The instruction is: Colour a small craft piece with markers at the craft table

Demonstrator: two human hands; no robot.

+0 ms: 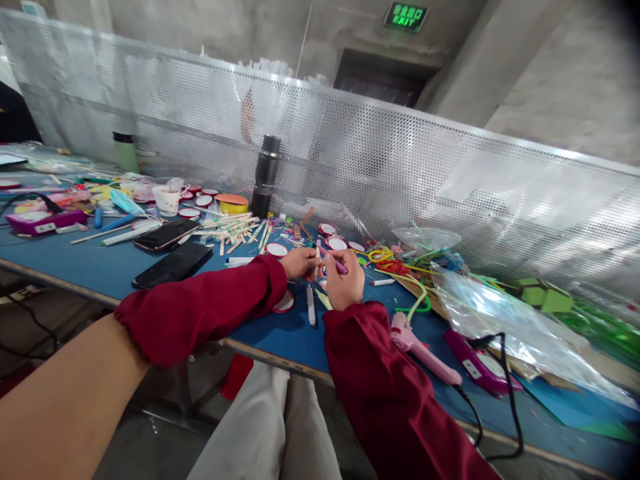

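Both my hands meet over the blue table (110, 267), just past its front edge. My left hand (300, 263) has its fingers closed round a thin wooden craft stick (317, 254). My right hand (344, 280) is curled in a fist on a purple marker (340, 267), its tip at the stick. Both arms wear dark red sleeves. A white pen (311, 305) and a red-rimmed round lid (285, 303) lie on the table right under my hands.
Two dark phones (173, 265) lie to the left. A black flask (265, 177) stands at the perforated metal screen (350, 160). A pink glue gun (420, 347) and a purple device with a black cable (475, 367) lie to the right, beside clear plastic bags and pipe cleaners.
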